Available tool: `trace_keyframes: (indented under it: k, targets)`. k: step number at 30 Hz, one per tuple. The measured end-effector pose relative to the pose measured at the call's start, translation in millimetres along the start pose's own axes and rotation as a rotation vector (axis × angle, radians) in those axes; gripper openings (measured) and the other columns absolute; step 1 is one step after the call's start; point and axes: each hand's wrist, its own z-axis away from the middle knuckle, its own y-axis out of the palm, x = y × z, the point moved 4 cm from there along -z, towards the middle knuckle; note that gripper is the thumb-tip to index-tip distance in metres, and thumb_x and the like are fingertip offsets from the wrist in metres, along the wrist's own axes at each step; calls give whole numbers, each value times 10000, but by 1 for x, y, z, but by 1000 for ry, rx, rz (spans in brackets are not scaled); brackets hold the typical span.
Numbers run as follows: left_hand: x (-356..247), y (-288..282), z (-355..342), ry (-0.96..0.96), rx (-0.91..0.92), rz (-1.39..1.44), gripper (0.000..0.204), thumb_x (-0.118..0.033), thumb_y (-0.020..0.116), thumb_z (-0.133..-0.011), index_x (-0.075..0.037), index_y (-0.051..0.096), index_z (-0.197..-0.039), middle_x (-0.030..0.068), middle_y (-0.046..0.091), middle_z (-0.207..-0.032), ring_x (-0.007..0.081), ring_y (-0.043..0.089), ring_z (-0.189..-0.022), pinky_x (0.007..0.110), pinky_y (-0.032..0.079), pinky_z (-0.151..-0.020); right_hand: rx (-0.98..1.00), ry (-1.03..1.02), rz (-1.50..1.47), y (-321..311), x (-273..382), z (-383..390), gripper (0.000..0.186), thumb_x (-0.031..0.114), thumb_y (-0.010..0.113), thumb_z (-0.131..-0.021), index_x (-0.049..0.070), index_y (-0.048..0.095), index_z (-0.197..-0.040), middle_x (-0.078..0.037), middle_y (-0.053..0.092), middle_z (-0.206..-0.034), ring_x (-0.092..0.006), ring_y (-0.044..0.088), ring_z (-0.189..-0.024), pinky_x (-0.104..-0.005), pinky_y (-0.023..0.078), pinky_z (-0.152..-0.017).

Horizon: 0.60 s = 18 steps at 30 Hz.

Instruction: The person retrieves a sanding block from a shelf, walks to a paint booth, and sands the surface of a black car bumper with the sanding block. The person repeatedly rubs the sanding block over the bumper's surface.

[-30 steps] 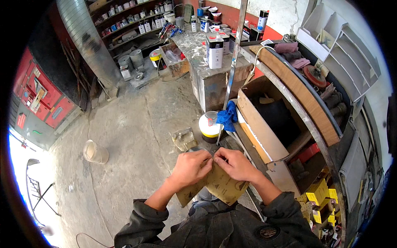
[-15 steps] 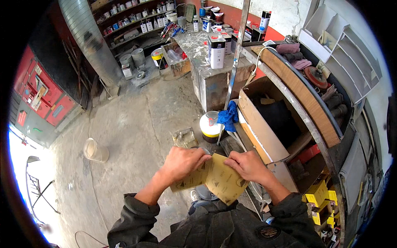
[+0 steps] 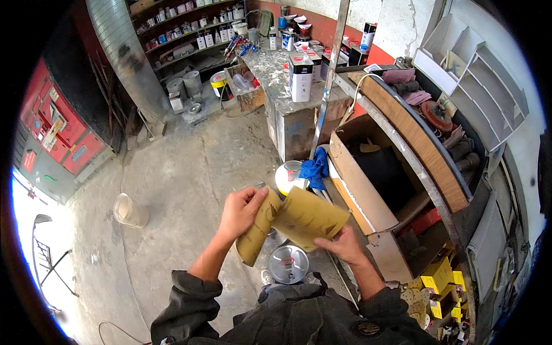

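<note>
My left hand (image 3: 238, 214) is closed on a yellow-brown piece of sandpaper (image 3: 257, 233), its thumb near the upper edge. In my right hand (image 3: 343, 244) is a wider piece of sandpaper (image 3: 310, 217), pinched at its lower right corner and curling over. Dark printed marks cover the backs of both pieces. Their edges come close together between my hands; I cannot tell whether they still join. Below the sandpaper stands a round metal can (image 3: 288, 264) with a red piece on its lid.
A white-and-yellow can (image 3: 289, 177) stands ahead, beside a blue cloth (image 3: 315, 168) hanging by a metal post. An open cardboard box (image 3: 365, 198) lies on the rack at right. A translucent bucket (image 3: 131, 211) is on the floor at left. Further off is a cluttered workbench (image 3: 276, 109).
My left hand has turned upright with its piece. My right hand has moved down to its piece's lower corner, and that piece has swung up and curled. The metal can below now shows.
</note>
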Motion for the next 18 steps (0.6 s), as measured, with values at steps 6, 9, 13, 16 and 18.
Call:
trace_keyframes:
  k: [6,9,13,16,18]
  targets:
    - [26,-2,10,-121,297,323,703,-69,867,-803,-14,504,-1402,101,746,-1077,175,702,-1020,329,539,-907,-347,2,-192,-16,-22,2,244,81,722,-971,-35,697,-1183,-77,744,-1123,-145,696,-976,-316,556,-875]
    - [47,9,21,-177,116,600,646,-58,848,-824,47,531,-1378,111,736,-1130,188,699,-1040,334,536,-934,-416,-66,-171,-20,-19,3,236,107,738,-965,-39,713,-1148,-72,751,-1092,-136,695,-942,-305,555,-846]
    - [68,38,33,-253,-163,673,294,-171,738,-971,66,697,-1140,70,741,-1069,153,682,-951,319,540,-866,-451,-113,-97,-15,-20,1,255,196,737,-982,-49,739,-1054,-51,758,-975,-108,672,-842,-290,543,-768]
    - [68,41,33,-190,-354,435,369,-292,676,-1026,74,716,-1048,65,748,-918,112,630,-826,322,530,-758,-499,-104,114,-14,-21,-1,336,281,673,-1030,-50,716,-996,-39,724,-876,-88,617,-777,-288,512,-704]
    - [64,35,33,-103,-455,134,462,-386,617,-1052,64,707,-997,111,718,-775,96,563,-732,348,504,-668,-559,-134,197,-16,-19,-1,398,330,627,-1057,-51,696,-962,-34,691,-814,-79,578,-744,-289,486,-666]
